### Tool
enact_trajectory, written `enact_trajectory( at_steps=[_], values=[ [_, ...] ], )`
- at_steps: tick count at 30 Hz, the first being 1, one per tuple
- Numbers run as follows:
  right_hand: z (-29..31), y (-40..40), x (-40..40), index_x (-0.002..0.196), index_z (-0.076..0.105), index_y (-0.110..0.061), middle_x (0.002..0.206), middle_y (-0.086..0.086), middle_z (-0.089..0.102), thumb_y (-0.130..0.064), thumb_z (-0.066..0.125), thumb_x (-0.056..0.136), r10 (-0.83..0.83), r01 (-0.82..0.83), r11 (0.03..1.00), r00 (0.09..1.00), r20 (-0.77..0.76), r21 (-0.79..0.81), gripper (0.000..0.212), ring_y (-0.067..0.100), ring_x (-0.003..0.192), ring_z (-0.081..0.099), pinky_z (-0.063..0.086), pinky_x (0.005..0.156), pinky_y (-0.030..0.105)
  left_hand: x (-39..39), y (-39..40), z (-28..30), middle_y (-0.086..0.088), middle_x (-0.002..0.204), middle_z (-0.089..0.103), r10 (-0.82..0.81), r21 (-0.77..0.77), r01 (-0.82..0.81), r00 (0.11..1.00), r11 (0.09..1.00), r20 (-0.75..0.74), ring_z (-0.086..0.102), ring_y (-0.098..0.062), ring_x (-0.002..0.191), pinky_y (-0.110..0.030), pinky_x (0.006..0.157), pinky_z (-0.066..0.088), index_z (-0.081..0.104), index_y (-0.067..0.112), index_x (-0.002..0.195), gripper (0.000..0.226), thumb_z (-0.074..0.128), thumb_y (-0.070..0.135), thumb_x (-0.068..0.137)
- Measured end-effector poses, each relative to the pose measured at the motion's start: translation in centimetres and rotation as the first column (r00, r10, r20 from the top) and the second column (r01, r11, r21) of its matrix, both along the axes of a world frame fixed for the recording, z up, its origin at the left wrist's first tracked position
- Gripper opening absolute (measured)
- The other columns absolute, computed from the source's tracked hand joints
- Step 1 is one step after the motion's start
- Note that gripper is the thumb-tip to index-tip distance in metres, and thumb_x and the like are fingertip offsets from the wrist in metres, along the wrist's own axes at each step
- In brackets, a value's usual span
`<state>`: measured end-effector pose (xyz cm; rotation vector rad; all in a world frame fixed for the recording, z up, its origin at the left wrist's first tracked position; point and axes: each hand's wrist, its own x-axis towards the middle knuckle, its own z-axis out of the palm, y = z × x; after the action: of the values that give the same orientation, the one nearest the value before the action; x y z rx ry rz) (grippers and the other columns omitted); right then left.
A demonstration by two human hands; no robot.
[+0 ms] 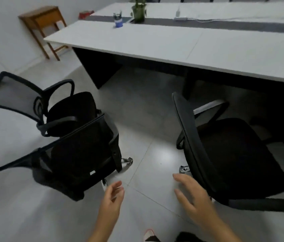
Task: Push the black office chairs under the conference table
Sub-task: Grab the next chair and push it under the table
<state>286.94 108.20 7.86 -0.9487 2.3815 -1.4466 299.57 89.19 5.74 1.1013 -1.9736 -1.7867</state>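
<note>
No readable brand, label or writing anywhere; only a small pale tag on the rear frame of the nearest left chair, too blurred to read. On the white conference table (181,44), near its far-left end: a blue cup (118,22) holding what look like pens, a dark green glass vase (138,13) holding a leafy plant, a small pale bottle (177,12) with contents impossible to tell, and just beside it a white power strip (180,19) with a cable trailing right along a grey strip. Three black office chairs on the pale tiled floor (146,119), none under the table: right chair (233,154) closest to the table edge, backrest toward the camera, seat facing the table; near left chair (78,154) with mesh back, well apart from the table; far left chair (54,109) just behind it, touching or nearly so. Left hand (111,198) open, fingers loosely curled, holding nothing, just beside the near left chair's base. Right hand (191,194) spread wide, empty, just beside the right chair's backrest, contact not clear. Wooden side table (40,20) against the far-left wall
</note>
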Motion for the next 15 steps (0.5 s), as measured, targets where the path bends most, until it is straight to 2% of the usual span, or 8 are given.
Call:
enact_trajectory(
  at_steps=[2,3,4,6,8,10,12,15],
  values=[
    [0.0,-0.2,-0.9,0.103,0.057,-0.024,0.108,-0.015,0.057,-0.047,0.042,0.087,-0.193,0.195,0.981,0.950,-0.244,-0.018,0.032,-0.007,0.110,0.044,0.034,0.096,0.006,-2.2,-0.9,-0.4,0.007,0.097,0.056,-0.072,-0.001,0.072,0.997,0.997,-0.002,0.053,-0.007,0.091,-0.010,0.071,0.044,0.052,0.026,0.089,0.027,0.048,-0.001,0.088],
    [-0.2,-0.5,-1.8,0.103,0.057,-0.020,0.108,-0.008,0.058,-0.041,0.047,0.083,-0.269,0.299,0.954,0.894,-0.359,0.029,0.031,0.001,0.109,0.046,0.040,0.095,0.016,-3.4,-1.0,-0.5,0.004,0.095,0.057,-0.102,-0.001,0.102,0.995,0.995,-0.004,0.053,-0.009,0.089,-0.006,0.067,0.045,0.052,0.020,0.090,0.025,0.048,-0.004,0.087],
    [-0.6,-0.8,-2.7,0.103,0.058,-0.016,0.108,0.001,0.062,-0.037,0.055,0.076,-0.304,0.398,0.908,0.838,-0.453,0.126,0.035,0.012,0.107,0.049,0.047,0.088,0.027,-4.6,-1.0,-0.7,0.002,0.094,0.056,-0.133,0.001,0.133,0.991,0.991,-0.007,0.054,-0.011,0.087,-0.002,0.064,0.044,0.052,0.015,0.092,0.024,0.048,-0.007,0.086],
    [-1.9,-1.5,-4.6,0.103,0.062,-0.006,0.099,0.015,0.067,-0.032,0.080,0.054,-0.322,0.513,0.759,0.831,-0.454,0.401,0.058,0.029,0.092,0.062,0.055,0.066,0.041,-7.0,-0.5,-0.5,0.002,0.095,0.056,-0.225,0.002,0.225,0.974,0.974,-0.018,0.054,-0.012,0.089,0.001,0.062,0.042,0.050,0.013,0.096,0.022,0.048,-0.007,0.086],
    [-3.6,-1.8,-5.9,0.097,0.066,0.001,0.083,0.016,0.069,-0.024,0.092,0.031,-0.316,0.523,0.657,0.845,-0.432,0.542,0.075,0.029,0.066,0.067,0.054,0.047,0.033,-9.4,0.2,0.0,0.006,0.101,0.055,-0.330,-0.028,0.329,0.943,0.944,-0.034,0.053,-0.004,0.095,0.001,0.065,0.042,0.050,0.021,0.096,0.024,0.049,-0.001,0.087],
    [-4.5,-1.7,-6.3,0.088,0.068,0.002,0.067,0.012,0.065,-0.020,0.093,0.026,-0.319,0.548,0.627,0.829,-0.460,0.553,0.070,0.024,0.051,0.061,0.047,0.037,0.027,-11.4,0.8,0.2,0.011,0.105,0.052,-0.433,-0.086,0.430,0.901,0.899,-0.027,0.051,-0.001,0.100,0.001,0.069,0.041,0.048,0.032,0.095,0.027,0.049,0.005,0.088],
    [-4.9,-1.1,-6.4,0.076,0.069,-0.001,0.057,0.006,0.060,-0.023,0.093,0.025,-0.310,0.576,0.625,0.803,-0.510,0.527,0.060,0.018,0.044,0.055,0.042,0.034,0.022,-13.6,1.5,0.5,0.016,0.107,0.048,-0.522,-0.191,0.512,0.853,0.838,-0.004,0.049,-0.002,0.105,-0.003,0.075,0.041,0.044,0.038,0.094,0.030,0.049,0.009,0.089],
    [-5.3,0.7,-6.4,0.070,0.070,-0.008,0.053,0.001,0.057,-0.032,0.092,0.022,-0.259,0.566,0.636,0.796,-0.547,0.524,0.058,0.013,0.042,0.053,0.040,0.035,0.018,-17.5,2.4,1.1,0.022,0.109,0.041,-0.638,-0.388,0.602,0.769,0.698,0.045,0.043,-0.005,0.107,-0.015,0.093,0.037,0.042,0.035,0.105,0.020,0.048,0.027,0.088]
  ],
)
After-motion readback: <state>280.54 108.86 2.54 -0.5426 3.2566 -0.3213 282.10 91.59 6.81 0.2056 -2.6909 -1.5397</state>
